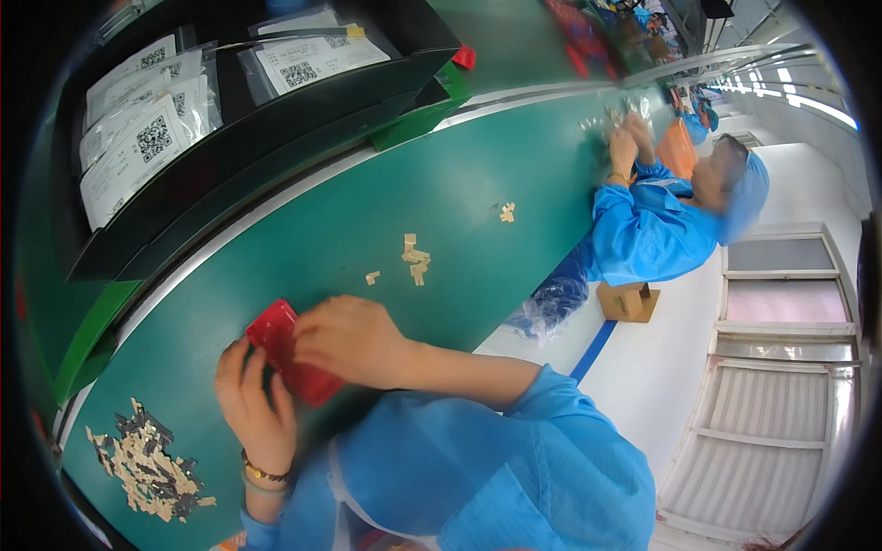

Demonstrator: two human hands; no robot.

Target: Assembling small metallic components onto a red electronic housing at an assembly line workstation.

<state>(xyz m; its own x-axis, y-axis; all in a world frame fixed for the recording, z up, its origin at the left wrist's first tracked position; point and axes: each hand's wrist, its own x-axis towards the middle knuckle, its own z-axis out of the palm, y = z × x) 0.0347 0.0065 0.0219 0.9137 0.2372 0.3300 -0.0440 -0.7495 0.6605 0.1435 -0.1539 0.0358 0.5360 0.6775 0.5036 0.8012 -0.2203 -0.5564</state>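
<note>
A red rectangular plastic case (pixel 312 382) with rounded corners lies at a slant over the green worktop, between my two hands. My left hand (pixel 253 395) grips its left edge, thumb and fingers curled around that side. Over the case's upper right part, my right hand (pixel 358 344) has its fingers bent and pressed together, slightly blurred. Those fingertips hide whatever they pinch. To the left of my left hand is a heap of small beige and dark grey pieces (pixel 152 464). Several loose beige pieces (pixel 415 260) are scattered beyond my right hand.
A black bin (pixel 266 147) with bagged, labelled packets stands along the far left, on green supports (pixel 423 115). A few more beige pieces (pixel 507 213) lie farther right. A co-worker in blue (pixel 652 225) works at the same bench, near a cardboard box (pixel 628 301).
</note>
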